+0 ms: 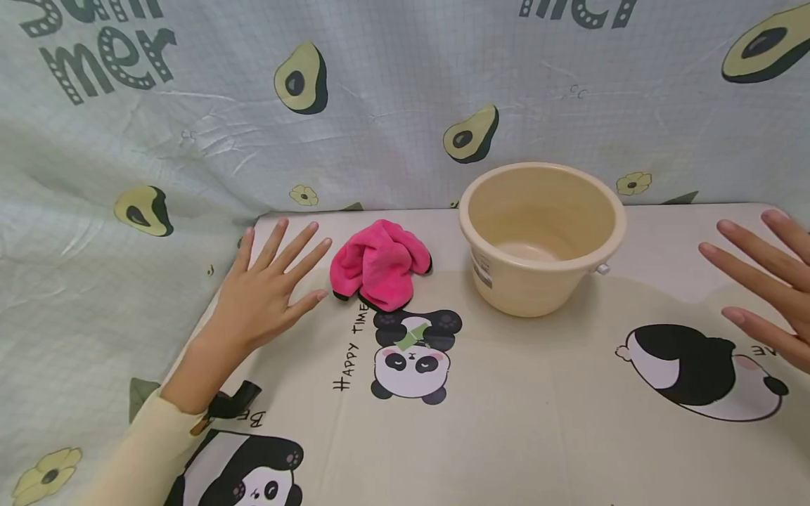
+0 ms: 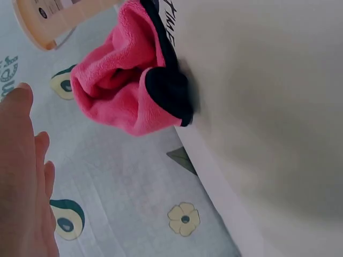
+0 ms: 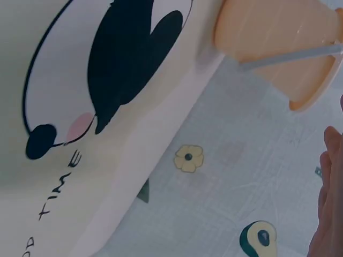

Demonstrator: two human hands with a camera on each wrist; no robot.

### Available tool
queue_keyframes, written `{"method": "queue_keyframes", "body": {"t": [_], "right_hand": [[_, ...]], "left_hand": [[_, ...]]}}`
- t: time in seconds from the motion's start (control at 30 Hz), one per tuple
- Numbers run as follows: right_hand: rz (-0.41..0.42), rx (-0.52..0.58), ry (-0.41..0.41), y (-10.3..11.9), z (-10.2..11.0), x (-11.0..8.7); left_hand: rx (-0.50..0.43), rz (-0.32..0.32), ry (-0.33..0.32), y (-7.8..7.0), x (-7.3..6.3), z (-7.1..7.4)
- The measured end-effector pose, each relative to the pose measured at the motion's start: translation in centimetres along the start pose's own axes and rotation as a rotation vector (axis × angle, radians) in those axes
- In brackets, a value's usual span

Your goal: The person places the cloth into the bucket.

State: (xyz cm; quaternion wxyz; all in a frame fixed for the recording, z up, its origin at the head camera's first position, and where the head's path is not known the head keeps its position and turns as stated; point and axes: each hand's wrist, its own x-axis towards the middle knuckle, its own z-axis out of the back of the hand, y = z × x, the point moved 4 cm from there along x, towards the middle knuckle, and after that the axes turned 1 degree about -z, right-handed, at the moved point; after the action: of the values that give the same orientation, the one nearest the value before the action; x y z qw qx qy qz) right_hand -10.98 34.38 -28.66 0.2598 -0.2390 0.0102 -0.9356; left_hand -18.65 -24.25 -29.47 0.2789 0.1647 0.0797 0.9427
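Note:
A crumpled pink cloth (image 1: pixel 383 263) with black edging lies on the table, left of centre. To its right stands a cream plastic bucket (image 1: pixel 528 284), upright, with no contents visible inside. My left hand (image 1: pixel 262 292) is spread with straight fingers just left of the cloth and holds nothing. At the right edge of the head view, my right hand (image 1: pixel 775 281) is also spread, apart from the bucket and partly cut off. The left wrist view shows the pink cloth (image 2: pixel 126 80) close by; the right wrist view shows the bucket (image 3: pixel 278 43) with its grey handle hanging along the side.
The table (image 1: pixel 506 422) has a pale cover printed with pandas and lettering. Behind it and to the left hangs a light curtain (image 1: pixel 380 84) with avocado and flower prints. The table's back edge runs just behind the cloth and bucket.

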Motion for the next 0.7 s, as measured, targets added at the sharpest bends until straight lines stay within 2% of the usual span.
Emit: {"method": "queue_keyframes", "body": {"t": [0.13,0.37,0.47,0.7], "right_hand": [[0.022,-0.01,0.001,0.3,-0.2,0.9],[-0.057,-0.056,0.151,0.8,-0.5,2.3],[-0.047,-0.029,0.175,0.8,-0.8,3.0],[-0.052,0.093,0.169,0.6,-1.5,4.6]], "left_hand": [[-0.022,-0.018,-0.021,-0.6,1.0,-0.3],[-0.052,-0.042,0.0,-1.8,3.2,-0.9],[-0.056,-0.062,-0.006,-2.4,4.2,-1.0],[-0.113,-0.103,0.002,-3.3,6.3,-1.4]]}}
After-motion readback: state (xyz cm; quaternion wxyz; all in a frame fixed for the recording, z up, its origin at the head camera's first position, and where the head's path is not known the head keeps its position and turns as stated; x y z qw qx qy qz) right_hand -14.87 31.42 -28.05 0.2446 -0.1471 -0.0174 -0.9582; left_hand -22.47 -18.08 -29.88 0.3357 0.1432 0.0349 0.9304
